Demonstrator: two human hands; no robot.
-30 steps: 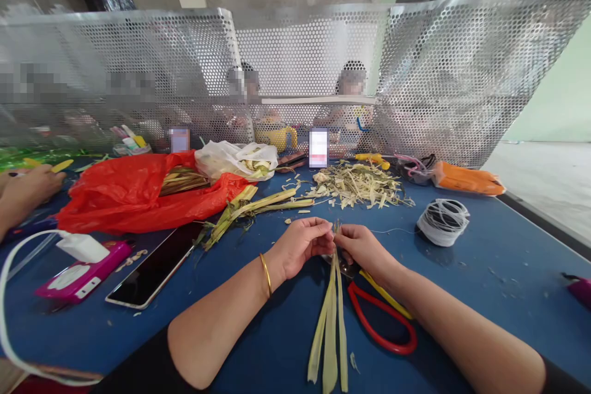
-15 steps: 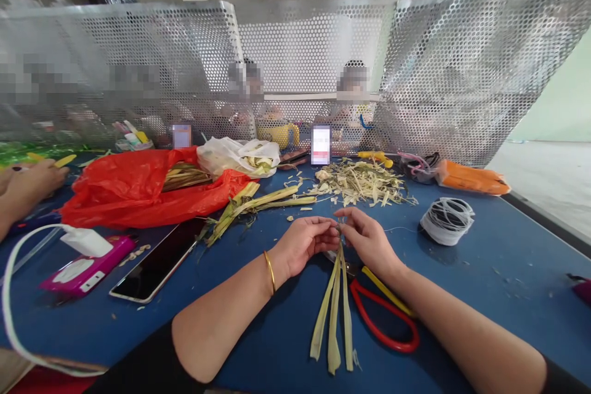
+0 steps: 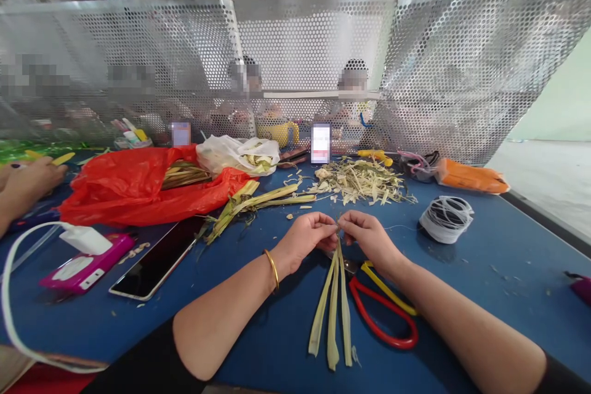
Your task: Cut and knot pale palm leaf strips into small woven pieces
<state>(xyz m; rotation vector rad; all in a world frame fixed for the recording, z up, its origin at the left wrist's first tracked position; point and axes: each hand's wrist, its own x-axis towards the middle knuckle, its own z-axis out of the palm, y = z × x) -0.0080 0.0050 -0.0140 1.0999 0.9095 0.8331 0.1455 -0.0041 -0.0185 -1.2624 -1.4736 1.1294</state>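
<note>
Three pale dried leaf strips (image 3: 332, 314), gathered at the top and fanning out downward above the blue tabletop (image 3: 498, 295), right in front of the body. Gathered ends pinched in the fingers of the left hand (image 3: 308, 239), with a gold bangle (image 3: 272, 271) at the wrist. Close against the same spot, the right hand (image 3: 368, 239), thumb and forefinger pressed together at the tips, anything between them too small to tell. Just beside the strips, partly under the right hand, scissors (image 3: 406, 343) with one red and one yellow handle. Off to the right, a spool of white thread (image 3: 446, 221), a fine strand trailing from it toward the right hand. Beyond the hands, a heap of shredded scraps (image 3: 362, 181); left of it, thicker stalks (image 3: 263, 203) near a red plastic bag (image 3: 115, 191) and a white plastic bag (image 3: 221, 157). Nearer, on the left, a dark-screened phone (image 3: 154, 265) beside a magenta power strip (image 3: 104, 261). Across the back, a perforated metal screen (image 3: 314, 43). At the far left, a co-worker's hand (image 3: 34, 181).
</note>
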